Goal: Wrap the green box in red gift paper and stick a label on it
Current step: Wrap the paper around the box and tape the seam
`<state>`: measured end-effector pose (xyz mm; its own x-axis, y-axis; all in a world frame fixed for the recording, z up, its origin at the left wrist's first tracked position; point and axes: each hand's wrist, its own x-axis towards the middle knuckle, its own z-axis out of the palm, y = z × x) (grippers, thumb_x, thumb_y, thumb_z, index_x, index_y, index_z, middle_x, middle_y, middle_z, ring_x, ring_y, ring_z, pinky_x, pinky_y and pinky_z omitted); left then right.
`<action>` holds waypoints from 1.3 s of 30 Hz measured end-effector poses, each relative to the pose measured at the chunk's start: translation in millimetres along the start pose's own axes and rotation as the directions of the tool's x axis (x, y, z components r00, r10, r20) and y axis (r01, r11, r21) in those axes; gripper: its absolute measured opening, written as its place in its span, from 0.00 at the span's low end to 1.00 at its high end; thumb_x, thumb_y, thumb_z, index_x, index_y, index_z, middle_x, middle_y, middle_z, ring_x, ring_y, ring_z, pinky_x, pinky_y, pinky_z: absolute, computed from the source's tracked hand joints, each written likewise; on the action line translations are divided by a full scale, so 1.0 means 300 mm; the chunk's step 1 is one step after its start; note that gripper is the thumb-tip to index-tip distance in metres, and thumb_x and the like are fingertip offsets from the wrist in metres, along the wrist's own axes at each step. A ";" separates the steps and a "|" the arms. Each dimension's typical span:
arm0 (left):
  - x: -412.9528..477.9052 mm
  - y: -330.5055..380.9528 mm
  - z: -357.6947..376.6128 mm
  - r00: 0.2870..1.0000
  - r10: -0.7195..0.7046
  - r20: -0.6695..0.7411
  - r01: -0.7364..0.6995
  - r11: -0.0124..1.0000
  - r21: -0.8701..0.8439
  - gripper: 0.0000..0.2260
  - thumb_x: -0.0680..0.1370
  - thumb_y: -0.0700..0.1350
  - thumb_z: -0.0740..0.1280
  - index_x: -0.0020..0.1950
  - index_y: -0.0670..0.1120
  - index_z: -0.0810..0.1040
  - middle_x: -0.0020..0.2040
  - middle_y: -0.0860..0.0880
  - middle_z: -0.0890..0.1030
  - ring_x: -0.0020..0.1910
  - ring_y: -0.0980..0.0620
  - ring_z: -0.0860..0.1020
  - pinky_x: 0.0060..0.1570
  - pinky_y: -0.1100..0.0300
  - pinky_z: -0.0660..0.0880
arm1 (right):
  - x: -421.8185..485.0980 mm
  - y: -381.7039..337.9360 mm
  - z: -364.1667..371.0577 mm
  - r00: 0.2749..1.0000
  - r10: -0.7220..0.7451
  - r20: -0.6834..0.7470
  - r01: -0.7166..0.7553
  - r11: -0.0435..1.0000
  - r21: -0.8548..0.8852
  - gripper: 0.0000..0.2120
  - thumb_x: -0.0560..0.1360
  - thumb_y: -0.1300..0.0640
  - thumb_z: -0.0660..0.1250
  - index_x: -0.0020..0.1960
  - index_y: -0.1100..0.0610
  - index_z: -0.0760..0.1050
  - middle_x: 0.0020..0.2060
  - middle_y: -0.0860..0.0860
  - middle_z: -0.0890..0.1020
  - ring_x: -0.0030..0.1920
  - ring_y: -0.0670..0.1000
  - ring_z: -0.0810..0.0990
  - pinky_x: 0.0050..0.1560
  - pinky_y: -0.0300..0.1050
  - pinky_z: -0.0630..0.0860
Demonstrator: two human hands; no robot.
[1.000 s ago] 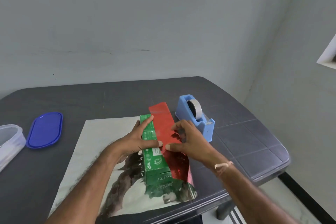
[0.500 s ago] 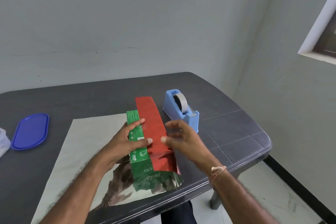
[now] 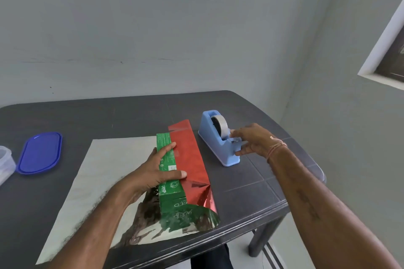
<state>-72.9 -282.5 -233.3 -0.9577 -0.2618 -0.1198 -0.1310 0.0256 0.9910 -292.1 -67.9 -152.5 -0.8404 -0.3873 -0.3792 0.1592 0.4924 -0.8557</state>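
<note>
Green box (image 3: 171, 192): long narrow carton lying flat near the front edge of the dark table (image 3: 109, 116), long axis running away from the camera. It lies on a big sheet of gift paper whose silver mirror side (image 3: 105, 170) faces up. The sheet's right edge is folded up over the box, so the red gift paper (image 3: 190, 159) shows as a shiny strip covering the right part of the box top. The strip is creased and crumpled at its near corner and overhangs the box at the far end. The left part of the box top and the near end are still bare green. Writing: white letters "EO" readable on the near end face, the rest of the word cut off. The same print shows mirrored in the silver foil in front of it. Small white print, icons and a small white patch on the top face are too small to read. Left hand (image 3: 153, 170) lies flat on the box top, fingers spread and fairly straight, thumb tip at the red flap's edge, pressing down. Right hand (image 3: 251, 140) is at the cutter end of the light blue tape dispenser (image 3: 218, 148), just right of the box, fingers loosely extended, thumb low. Cannot tell if it pinches any tape. A tape roll (image 3: 220, 124) sits in the dispenser. A thin cord bracelet (image 3: 276, 147) is on the right wrist. At the far left are a blue lid (image 3: 40, 153) and a clear container (image 3: 5, 164).
</note>
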 end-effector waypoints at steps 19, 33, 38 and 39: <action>-0.002 0.001 -0.001 1.000 0.018 0.016 -0.018 1.000 0.003 0.51 0.55 0.59 0.85 0.75 0.68 0.66 0.75 0.56 0.66 0.68 0.55 0.73 0.62 0.55 0.77 | -0.030 0.153 0.052 0.992 -0.054 -0.115 0.096 0.909 0.406 0.10 0.75 0.60 0.70 0.53 0.65 0.80 0.60 0.61 0.78 0.59 0.62 0.82 0.54 0.62 0.83; -0.009 0.005 0.001 1.000 0.001 0.019 -0.001 1.000 0.027 0.50 0.56 0.60 0.84 0.75 0.70 0.65 0.77 0.57 0.64 0.71 0.52 0.71 0.65 0.54 0.76 | -0.040 0.283 0.096 0.968 -0.113 -0.222 0.199 0.886 0.419 0.14 0.76 0.50 0.74 0.50 0.62 0.83 0.43 0.55 0.84 0.44 0.51 0.77 0.45 0.48 0.75; -0.007 0.001 0.001 1.000 0.012 0.014 -0.013 0.999 0.030 0.51 0.56 0.60 0.83 0.76 0.69 0.65 0.76 0.58 0.64 0.71 0.54 0.71 0.58 0.61 0.75 | -0.014 0.309 0.112 0.961 -0.124 -0.248 0.232 0.850 0.473 0.14 0.75 0.51 0.75 0.50 0.63 0.84 0.39 0.53 0.83 0.42 0.50 0.78 0.43 0.44 0.76; -0.006 0.000 0.002 1.000 0.010 0.016 -0.010 1.000 0.023 0.51 0.56 0.60 0.83 0.76 0.69 0.65 0.76 0.58 0.65 0.70 0.55 0.71 0.57 0.61 0.75 | -0.010 0.310 0.116 0.956 -0.126 -0.264 0.241 0.850 0.468 0.15 0.76 0.51 0.75 0.50 0.64 0.83 0.39 0.54 0.83 0.42 0.50 0.78 0.42 0.44 0.77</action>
<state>-71.2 -281.5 -233.0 -0.9628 -0.2463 -0.1110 -0.1272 0.0508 0.9906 -256.8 -48.3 -243.1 -0.9604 -0.2271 -0.1615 0.1748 -0.0395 -0.9838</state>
